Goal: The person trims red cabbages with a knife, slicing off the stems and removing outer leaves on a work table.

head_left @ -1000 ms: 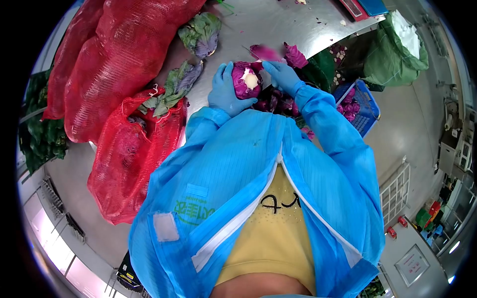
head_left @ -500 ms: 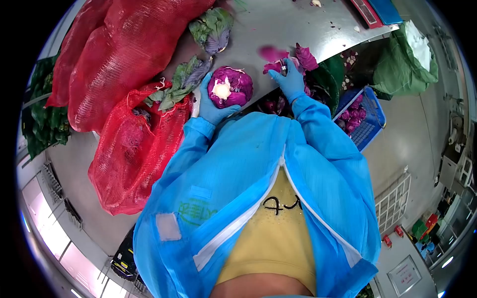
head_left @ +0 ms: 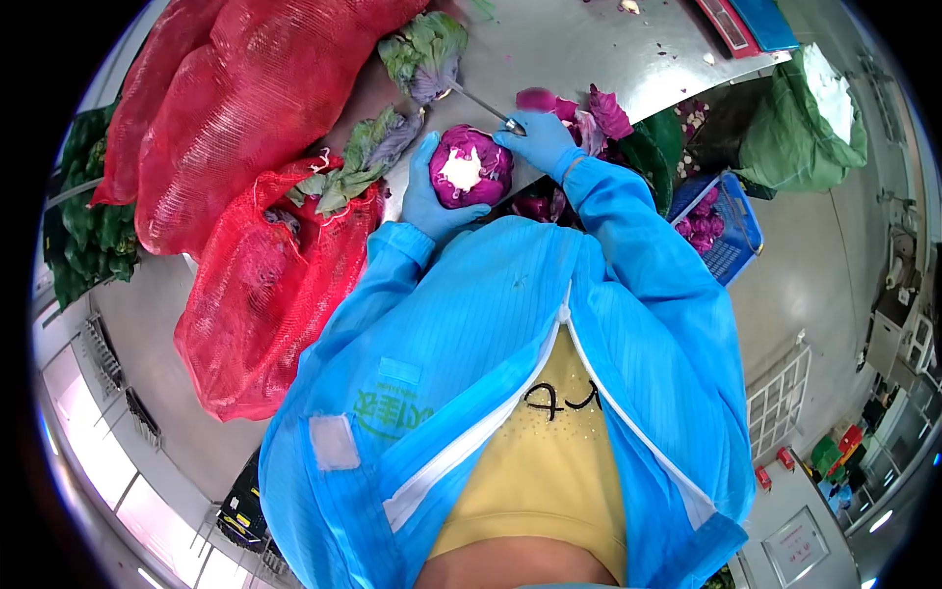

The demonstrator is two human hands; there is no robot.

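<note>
A purple cabbage (head_left: 471, 169) with a pale cut stem facing up rests near the edge of the metal table (head_left: 579, 49). My left hand (head_left: 429, 196), in a blue glove, is wrapped round its left and lower side. On the cabbage's right, my gloved right hand (head_left: 540, 142) grips a knife (head_left: 483, 104) whose thin blade points up and left. Loose purple leaves (head_left: 608, 115) lie just beyond the right hand. Two green and purple outer leaves, one upper (head_left: 424, 57) and one lower (head_left: 368, 157), are left of the cabbage.
Large red mesh sacks (head_left: 255, 118) fill the left side, with an open red sack (head_left: 265, 294) below. At right are a blue basket (head_left: 731, 236) of purple cabbages and a green bag (head_left: 800, 133). A red and blue object (head_left: 751, 27) sits at the table's far right.
My right hand has moved left from the loose leaves towards the cabbage, and the knife blade now shows clearly. The left hand and cabbage have shifted slightly right since half a second ago.
</note>
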